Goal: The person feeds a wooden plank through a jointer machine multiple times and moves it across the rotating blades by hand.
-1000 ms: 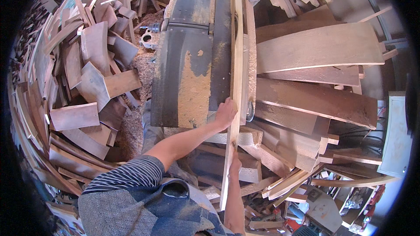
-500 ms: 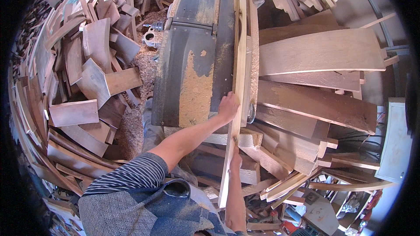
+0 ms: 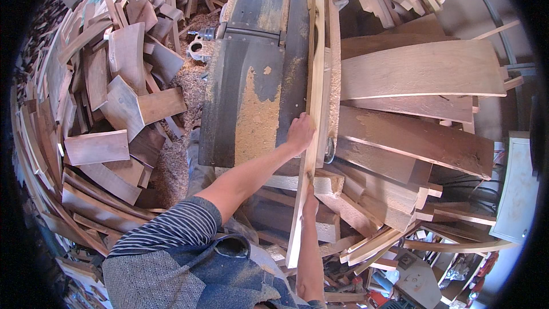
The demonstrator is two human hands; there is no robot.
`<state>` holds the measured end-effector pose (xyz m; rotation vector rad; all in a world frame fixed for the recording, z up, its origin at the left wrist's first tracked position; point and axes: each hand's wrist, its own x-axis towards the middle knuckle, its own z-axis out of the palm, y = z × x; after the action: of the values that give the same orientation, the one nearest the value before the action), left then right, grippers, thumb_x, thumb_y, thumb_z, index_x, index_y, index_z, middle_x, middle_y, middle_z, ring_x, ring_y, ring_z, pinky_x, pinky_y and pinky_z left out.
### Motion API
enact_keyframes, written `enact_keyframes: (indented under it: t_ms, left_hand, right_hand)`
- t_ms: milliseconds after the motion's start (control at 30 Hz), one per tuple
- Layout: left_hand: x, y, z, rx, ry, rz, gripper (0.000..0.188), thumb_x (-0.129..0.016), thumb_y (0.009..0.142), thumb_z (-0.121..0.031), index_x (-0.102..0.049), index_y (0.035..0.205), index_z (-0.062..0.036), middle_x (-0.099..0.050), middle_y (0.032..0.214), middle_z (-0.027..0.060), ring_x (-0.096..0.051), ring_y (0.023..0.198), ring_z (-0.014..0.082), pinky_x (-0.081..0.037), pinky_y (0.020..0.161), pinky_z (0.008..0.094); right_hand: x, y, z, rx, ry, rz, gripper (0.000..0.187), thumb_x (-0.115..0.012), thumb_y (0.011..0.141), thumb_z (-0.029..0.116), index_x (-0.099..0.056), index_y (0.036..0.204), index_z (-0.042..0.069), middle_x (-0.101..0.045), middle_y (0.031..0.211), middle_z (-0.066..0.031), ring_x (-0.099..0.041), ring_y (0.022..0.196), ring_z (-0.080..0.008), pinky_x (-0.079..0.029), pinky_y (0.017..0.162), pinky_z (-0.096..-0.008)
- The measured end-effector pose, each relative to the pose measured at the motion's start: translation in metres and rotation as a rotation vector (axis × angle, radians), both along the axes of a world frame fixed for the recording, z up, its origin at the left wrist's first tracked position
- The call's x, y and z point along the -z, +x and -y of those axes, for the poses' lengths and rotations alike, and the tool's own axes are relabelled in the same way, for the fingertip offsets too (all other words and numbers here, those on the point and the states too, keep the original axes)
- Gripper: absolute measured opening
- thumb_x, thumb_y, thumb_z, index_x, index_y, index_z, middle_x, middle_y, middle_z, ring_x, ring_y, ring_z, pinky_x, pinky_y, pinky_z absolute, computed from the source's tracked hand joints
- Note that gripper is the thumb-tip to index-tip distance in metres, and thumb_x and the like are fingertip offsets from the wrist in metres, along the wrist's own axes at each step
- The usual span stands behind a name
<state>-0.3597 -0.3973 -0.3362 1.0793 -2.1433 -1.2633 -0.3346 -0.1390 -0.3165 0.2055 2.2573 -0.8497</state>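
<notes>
A long, narrow wooden strip lies lengthwise along the right side of a dark metal machine table, against an upright guide. Its near end sticks out past the table toward my body. My left hand is closed on the strip's left side near the table's front edge, with some fingers hidden. Further down, my right hand grips the overhanging part from the right, its fingers partly behind the wood. A dark knot shows on the strip just above that hand.
Sawdust coats part of the machine table. Loose wood offcuts are heaped on the left. Wide boards are stacked to the right, close beside the machine. A pale cabinet stands at the far right. Shavings cover the floor.
The strip has slid slightly forward, away from my body, and both hands have moved forward with it. Their grip looks the same.
</notes>
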Motion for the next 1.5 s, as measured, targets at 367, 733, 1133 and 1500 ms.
enact_keyframes:
  t_ms: [367, 733, 1133, 1500]
  left_hand:
    - [-0.002, -0.011, 0.022, 0.022, 0.031, 0.045, 0.031, -0.069, 0.089, -0.017, -0.057, 0.111, 0.0013, -0.056, 0.127, 0.0217, -0.057, 0.108, 0.0411, -0.045, 0.096, 0.0491]
    - [0.004, -0.022, 0.043, 0.004, -0.041, 0.07, 0.031, -0.069, 0.088, -0.017, -0.059, 0.111, 0.0008, -0.058, 0.122, 0.0211, -0.059, 0.106, 0.0417, -0.048, 0.093, 0.0492]
    - [-0.005, -0.029, 0.048, -0.02, 0.026, 0.063, 0.03, -0.068, 0.089, -0.02, -0.059, 0.112, -0.0013, -0.059, 0.122, 0.0181, -0.058, 0.106, 0.041, -0.047, 0.096, 0.0491]
    - [-0.002, -0.029, 0.055, -0.015, 0.017, 0.047, 0.029, -0.067, 0.09, -0.02, -0.059, 0.11, -0.001, -0.059, 0.12, 0.0196, -0.059, 0.103, 0.0427, -0.047, 0.093, 0.0509]
  right_hand:
    - [0.002, -0.012, 0.016, -0.012, -0.049, 0.006, 0.09, -0.055, 0.092, 0.07, -0.065, 0.123, -0.014, -0.067, 0.121, -0.0276, -0.063, 0.111, -0.0314, -0.047, 0.097, -0.0411]
    - [0.005, -0.027, 0.037, 0.005, -0.023, 0.102, 0.09, -0.057, 0.093, 0.067, -0.061, 0.128, -0.015, -0.066, 0.124, -0.0225, -0.061, 0.111, -0.0283, -0.047, 0.096, -0.0383]
    - [0.004, -0.027, 0.019, -0.057, -0.057, 0.164, 0.087, -0.053, 0.097, 0.065, -0.055, 0.137, -0.012, -0.06, 0.136, -0.0207, -0.057, 0.122, -0.0288, -0.043, 0.104, -0.0394]
    - [0.016, 0.063, -0.151, -0.047, -0.024, 0.036, 0.071, -0.055, 0.098, 0.061, -0.07, 0.109, -0.008, -0.067, 0.099, -0.0135, -0.057, 0.091, -0.0216, -0.046, 0.084, -0.0377]
